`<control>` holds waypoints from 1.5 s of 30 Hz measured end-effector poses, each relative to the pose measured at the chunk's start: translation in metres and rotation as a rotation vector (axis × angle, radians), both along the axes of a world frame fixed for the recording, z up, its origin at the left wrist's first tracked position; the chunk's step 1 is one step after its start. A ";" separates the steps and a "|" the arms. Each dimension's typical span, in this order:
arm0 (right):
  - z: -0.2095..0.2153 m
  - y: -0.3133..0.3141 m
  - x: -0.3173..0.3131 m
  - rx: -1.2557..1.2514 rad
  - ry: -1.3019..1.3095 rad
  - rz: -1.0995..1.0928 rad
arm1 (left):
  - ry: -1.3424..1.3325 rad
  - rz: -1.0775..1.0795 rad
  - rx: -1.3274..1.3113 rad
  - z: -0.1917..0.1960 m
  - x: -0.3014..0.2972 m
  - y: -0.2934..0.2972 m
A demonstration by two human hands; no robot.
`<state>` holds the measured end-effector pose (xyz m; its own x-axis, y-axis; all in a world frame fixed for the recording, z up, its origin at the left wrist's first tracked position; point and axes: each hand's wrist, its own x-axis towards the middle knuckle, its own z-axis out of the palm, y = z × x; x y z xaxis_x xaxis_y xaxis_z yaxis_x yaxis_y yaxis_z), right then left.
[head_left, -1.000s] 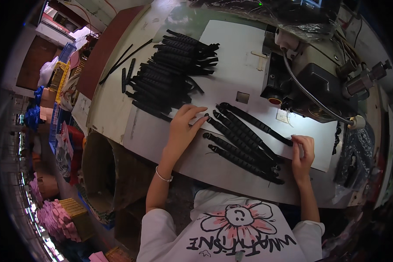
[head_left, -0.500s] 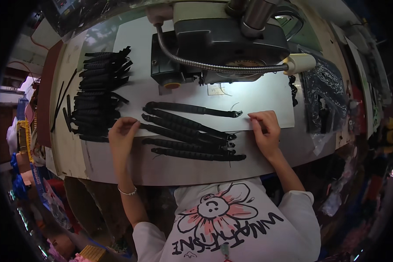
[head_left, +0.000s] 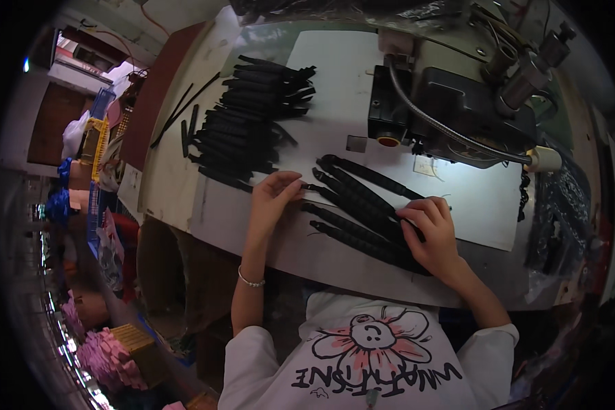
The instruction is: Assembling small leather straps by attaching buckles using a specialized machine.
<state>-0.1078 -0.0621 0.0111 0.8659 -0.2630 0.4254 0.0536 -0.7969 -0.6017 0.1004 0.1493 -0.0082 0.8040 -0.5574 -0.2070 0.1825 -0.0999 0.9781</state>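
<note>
Several padded black straps (head_left: 355, 193) lie fanned out on the work table in front of me. My left hand (head_left: 275, 198) is closed, thumb and fingertips pinching the left end of one middle strap. Over the right part of the same group, my right hand (head_left: 432, 236) bends its fingers round a black strap and hides the ends beneath it. The topmost strap passes just beyond my right fingertips. Left of the fan, a dense row of similar black straps (head_left: 242, 123) is stacked side by side.
A sewing machine (head_left: 468, 102) with a flexible metal lamp arm (head_left: 444, 128) stands at the far right, its light falling on a white sheet (head_left: 482, 212). Thin black strips (head_left: 184, 109) lie at the far left. Dark plastic-wrapped material (head_left: 560, 212) rests on the right.
My view has turned left, shifting the scene rightward. My right hand has come in from beside the straps and is now on them. The left hand stays by their left ends.
</note>
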 end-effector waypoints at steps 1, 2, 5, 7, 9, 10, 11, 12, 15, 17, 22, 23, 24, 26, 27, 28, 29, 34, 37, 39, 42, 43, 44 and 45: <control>-0.001 0.005 0.006 -0.035 -0.002 0.028 | 0.019 -0.003 0.010 -0.001 0.000 0.002; -0.002 0.008 0.010 -0.068 0.034 0.061 | 0.041 -0.007 0.018 -0.001 0.000 0.004; -0.003 0.010 0.024 -0.153 0.126 0.056 | 0.066 -0.014 -0.005 -0.001 -0.001 0.007; -0.003 0.012 0.026 -0.156 0.140 0.047 | 0.097 -0.015 -0.031 -0.001 -0.001 0.008; -0.004 0.014 0.027 -0.158 0.156 0.033 | 0.106 -0.040 -0.007 0.000 0.001 0.008; -0.005 0.017 0.026 -0.161 0.162 0.059 | 0.106 -0.040 -0.006 -0.001 0.002 0.009; -0.006 0.019 0.023 -0.164 0.170 0.080 | 0.143 -0.044 -0.038 -0.003 0.003 0.009; -0.009 0.021 0.021 -0.160 0.170 0.094 | 0.181 -0.048 -0.070 -0.005 0.004 0.009; -0.015 0.024 0.015 -0.164 0.203 0.091 | 0.147 -0.054 -0.105 -0.005 0.003 0.008; -0.019 0.024 0.014 -0.162 0.199 0.076 | 0.145 -0.056 -0.106 -0.006 0.004 0.009; -0.022 0.024 0.014 -0.160 0.180 0.054 | 0.162 -0.040 -0.096 -0.006 0.003 0.006; -0.022 0.024 0.014 -0.159 0.179 0.052 | 0.119 -0.057 -0.061 -0.006 0.002 0.006; -0.022 0.024 0.013 -0.159 0.180 0.051 | 0.076 -0.074 -0.025 -0.005 0.001 0.006; -0.021 0.025 0.013 -0.157 0.179 0.050 | 0.042 -0.061 0.000 -0.003 0.000 0.004; -0.021 0.025 0.013 -0.159 0.181 0.050 | 0.008 -0.045 0.024 -0.001 -0.001 0.003; -0.021 0.025 0.014 -0.161 0.183 0.050 | 0.007 -0.046 0.026 0.001 0.000 0.003; -0.022 0.024 0.014 -0.160 0.183 0.050 | -0.032 -0.023 0.028 0.003 0.001 0.001; -0.023 0.023 0.014 -0.160 0.179 0.051 | -0.039 -0.142 0.115 0.004 0.018 0.009; -0.022 0.023 0.014 -0.155 0.182 0.048 | -0.050 -0.165 0.131 0.004 0.021 0.008; -0.021 0.022 0.014 -0.142 0.177 0.054 | -0.197 -0.185 0.103 0.001 0.020 0.006; -0.011 0.016 0.011 0.069 0.126 0.045 | -0.169 -0.148 0.103 0.000 0.015 0.003; -0.003 0.010 0.010 0.111 0.088 0.021 | -0.163 -0.149 0.103 0.000 0.013 0.003; 0.001 0.002 0.008 0.109 0.037 -0.020 | -0.187 -0.147 0.139 -0.001 0.011 0.002; 0.008 -0.004 0.004 0.097 0.029 -0.066 | -0.213 -0.144 0.175 -0.001 0.012 0.003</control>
